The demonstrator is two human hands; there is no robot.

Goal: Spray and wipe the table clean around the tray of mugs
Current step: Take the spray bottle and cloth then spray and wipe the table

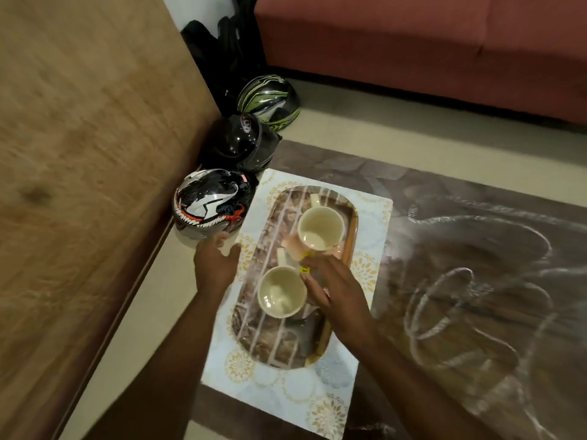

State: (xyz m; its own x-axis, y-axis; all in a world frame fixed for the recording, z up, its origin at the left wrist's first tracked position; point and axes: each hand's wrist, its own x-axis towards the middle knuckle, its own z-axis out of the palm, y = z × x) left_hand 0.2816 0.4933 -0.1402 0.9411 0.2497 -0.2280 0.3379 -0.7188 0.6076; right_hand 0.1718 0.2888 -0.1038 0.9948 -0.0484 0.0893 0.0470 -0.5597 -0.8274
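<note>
Your two forearms come up from the bottom edge of the view, at about 6 o'clock, and reach toward the tray [349,246] at the centre. Your left hand [216,266] sits at the tray's 9 o'clock side, over the left edge of the patterned mat [320,404], with its fingers curled at the tray's rim; whether they actually grasp the rim or only rest there is too blurred to tell. Your right hand [335,292] lies over the tray's 3 o'clock side, fingers fairly straight and pointing toward 11 o'clock, the fingertips [305,271] near a small yellow item [306,256] between the two mugs; you cannot tell whether the hand pinches it or grips the rim beneath.

Both cream mugs stand upright on the tray. The near mug [282,292] is between your hands, just beside your right fingers. The far mug [321,228] stands toward 12 o'clock from your right hand, close to the fingertips.

The tray rests on the mat, and the mat lies on the dark table [476,249], whose surface from 2 to 5 o'clock is covered with white swirled streaks [444,306].

Three helmets sit on the floor at 10 to 12 o'clock from the tray: a black, white and red one [208,203] just beyond your left hand, a black one [241,142] behind it, and a green-striped one [270,100] farther back. A wooden panel [79,154] fills the 9 o'clock side, and a reddish sofa [413,42] runs across 1 o'clock
</note>
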